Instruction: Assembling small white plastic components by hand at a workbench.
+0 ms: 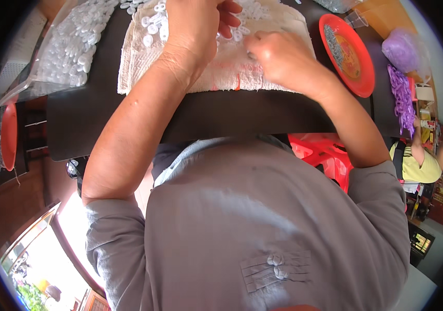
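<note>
Small white plastic oval ring pieces (151, 28) lie scattered over a pale cloth towel (133, 67) on the dark table. My left hand (195, 23) is over the towel among the pieces, partly cut off by the top edge. Its fingers curl inward, and whatever they hold is hidden. To its right, my right hand (281, 54) is closed low over the towel, thumb and fingers pressed together. Motion blurs it slightly, and what it pinches cannot be made out. A few white pieces lie between the two hands.
A clear plastic bag (71, 46) full of white pieces stands at left. On the right, a red plate (358, 78) holds small grey metal parts, near a purple bundle (402, 49) and purple strips (402, 98). Beneath the table is a red stool (325, 155). Another person (420, 163) is at far right.
</note>
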Motion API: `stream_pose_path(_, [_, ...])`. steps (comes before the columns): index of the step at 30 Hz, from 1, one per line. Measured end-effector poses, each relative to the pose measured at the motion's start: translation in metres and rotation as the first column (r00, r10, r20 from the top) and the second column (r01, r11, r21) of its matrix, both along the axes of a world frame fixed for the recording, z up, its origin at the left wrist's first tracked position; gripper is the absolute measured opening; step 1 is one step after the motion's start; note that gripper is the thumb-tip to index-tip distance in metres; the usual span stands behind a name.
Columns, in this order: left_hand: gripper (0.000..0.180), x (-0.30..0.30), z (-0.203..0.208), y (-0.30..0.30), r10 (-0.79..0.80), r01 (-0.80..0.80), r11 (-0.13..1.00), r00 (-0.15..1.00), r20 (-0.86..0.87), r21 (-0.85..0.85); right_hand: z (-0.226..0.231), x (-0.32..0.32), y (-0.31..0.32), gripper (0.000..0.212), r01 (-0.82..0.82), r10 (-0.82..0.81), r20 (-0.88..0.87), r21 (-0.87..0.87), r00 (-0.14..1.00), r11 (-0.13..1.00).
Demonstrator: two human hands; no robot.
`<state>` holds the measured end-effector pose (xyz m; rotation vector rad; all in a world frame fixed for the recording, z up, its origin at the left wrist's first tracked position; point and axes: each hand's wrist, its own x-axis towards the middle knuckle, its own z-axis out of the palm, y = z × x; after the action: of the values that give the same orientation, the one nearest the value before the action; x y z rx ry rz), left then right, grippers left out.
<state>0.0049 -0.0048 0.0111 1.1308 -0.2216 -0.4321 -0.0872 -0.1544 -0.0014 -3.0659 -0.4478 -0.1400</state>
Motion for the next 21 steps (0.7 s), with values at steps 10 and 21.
stream_pose_path(10, [0.021,0.001,-0.008,-0.005,-0.221,0.183,0.964,0.954,0.2,0.191,0.023,0.0,-0.036,0.019,0.31,-0.023,-0.36,0.767,0.933,0.562])
stream_pose_path(21, [0.023,-0.023,-0.009,-0.009,-0.345,0.262,0.936,0.811,0.472,0.234,0.036,-0.018,-0.039,0.023,0.332,0.007,-0.348,0.899,0.938,0.286])
